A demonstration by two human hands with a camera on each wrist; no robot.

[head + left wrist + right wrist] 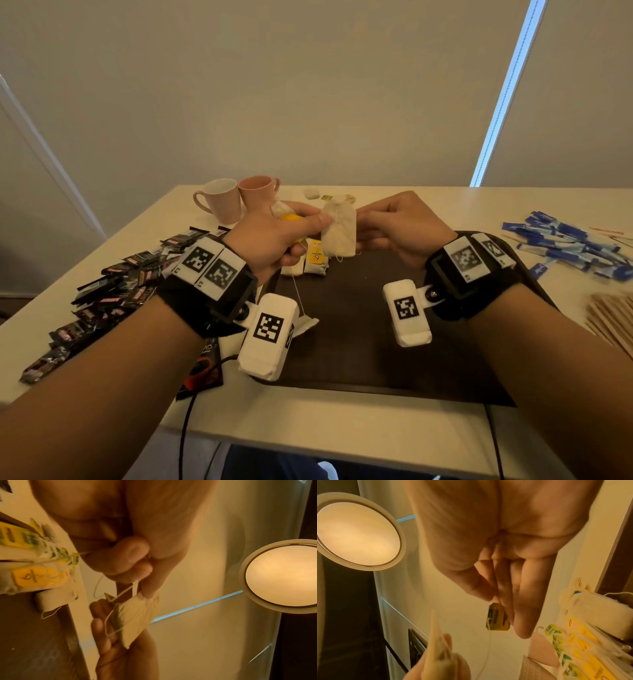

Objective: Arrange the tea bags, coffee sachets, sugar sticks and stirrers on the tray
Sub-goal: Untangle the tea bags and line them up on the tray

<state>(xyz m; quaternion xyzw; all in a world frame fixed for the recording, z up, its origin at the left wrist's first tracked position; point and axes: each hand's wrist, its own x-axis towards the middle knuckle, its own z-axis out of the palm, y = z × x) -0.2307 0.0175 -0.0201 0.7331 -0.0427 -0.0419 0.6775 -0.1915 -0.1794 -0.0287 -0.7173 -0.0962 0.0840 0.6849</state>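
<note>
A beige tea bag hangs above the far edge of the dark brown tray. My left hand pinches its top corner between thumb and finger, as the left wrist view shows on the tea bag. The same hand also keeps another bag with a yellow tag curled in its palm. My right hand is just right of the hanging bag and pinches its yellow tag, with the string trailing down. A few tea bags lie on the tray's far left corner.
Dark coffee sachets are heaped on the table to the left, blue sugar sticks to the right, and wooden stirrers nearer at the right. Two pink mugs and loose tea bags stand behind the tray.
</note>
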